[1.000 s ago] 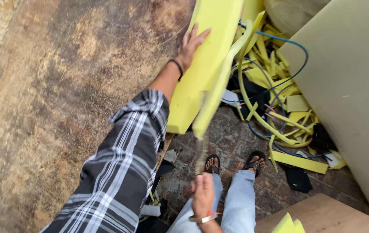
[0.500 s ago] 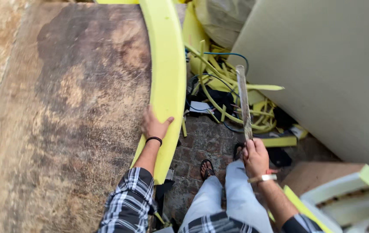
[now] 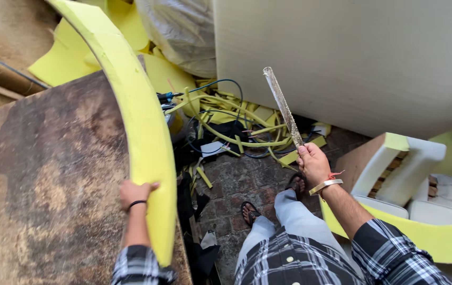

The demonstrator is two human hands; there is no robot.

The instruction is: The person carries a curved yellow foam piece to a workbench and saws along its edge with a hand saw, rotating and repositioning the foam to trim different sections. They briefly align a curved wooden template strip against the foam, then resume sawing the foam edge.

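A: L hand (image 3: 137,194)?
B: Closed on edge of foam slab (image 3: 140,132), fingers over yellow face, thumb side to board (image 3: 51,174). Gripping low, near bottom end.

A: Slab where?
B: Standing on edge along rt side of board, curving up & away to top left. Long, thick, bright yellow. Bottom tip down by L sleeve (image 3: 140,266).

A: R hand (image 3: 313,164)?
B: Fisted round handle end of blade (image 3: 283,105). Blade angled up, tip toward big white panel (image 3: 352,58). Long, narrow, dull, speckled. Bracelet (image 3: 325,184) on wrist.

A: Blade touching foam?
B: No, well apart. Floor & scraps (image 3: 236,126) between.

A: Handling, prob?
B: Light & soft, judging by one-hand hold w/ no strain. Bendy – already bowed along length, likely to flop if held only at one end. Squashes under fingers, so grip dents it. Not slippery, not fragile, but tearable at thin edges.

A: Best hold?
B: Mid-length on edge, fingers wrapped across thickness. Low grip as now leaves top free to sway. Leaning on board helps steady.

A: Blade?
B: Stiff, thin, prob sharp – handle only, away from legs.

A: Rest?
B: Brick floor (image 3: 247,179), sandals (image 3: 250,212), yellow offcut strips tangled w/ blue cable (image 3: 220,84). Plastic-wrapped bundle (image 3: 183,31) top centre. Foam-padded seat frame (image 3: 395,163) at rt, more yellow foam below it
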